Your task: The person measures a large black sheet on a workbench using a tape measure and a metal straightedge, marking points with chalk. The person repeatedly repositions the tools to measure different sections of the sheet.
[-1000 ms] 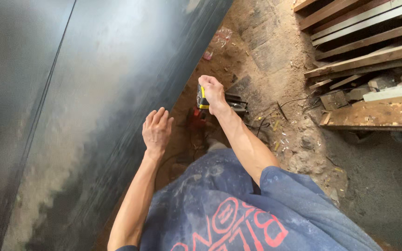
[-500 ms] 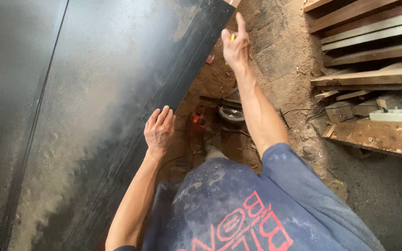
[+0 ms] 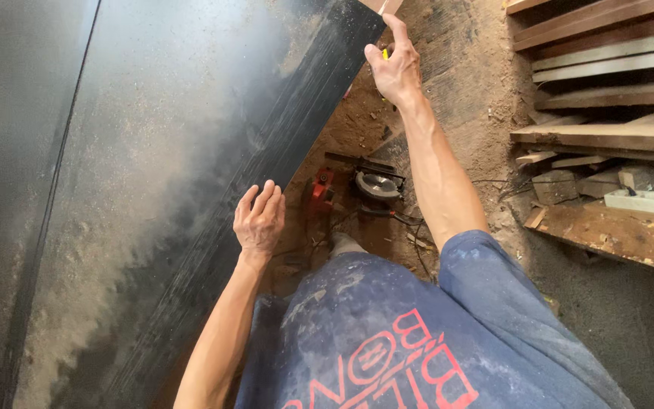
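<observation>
Dusty dirt floor [image 3: 486, 113] under a circular saw [image 3: 376, 184], wood scraps [image 3: 546, 163] and stacked planks [image 3: 607, 76].

Left hand [image 3: 260, 220] lies flat, fingers spread, arm bent. Right hand [image 3: 395, 67] reaches far forward, arm straight, fingers loosely curled.

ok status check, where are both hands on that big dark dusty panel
Left hand flat, open on large dark dust-covered panel's near edge. Right hand at its far corner, grip unclear. Red circular saw on floor below.
</observation>
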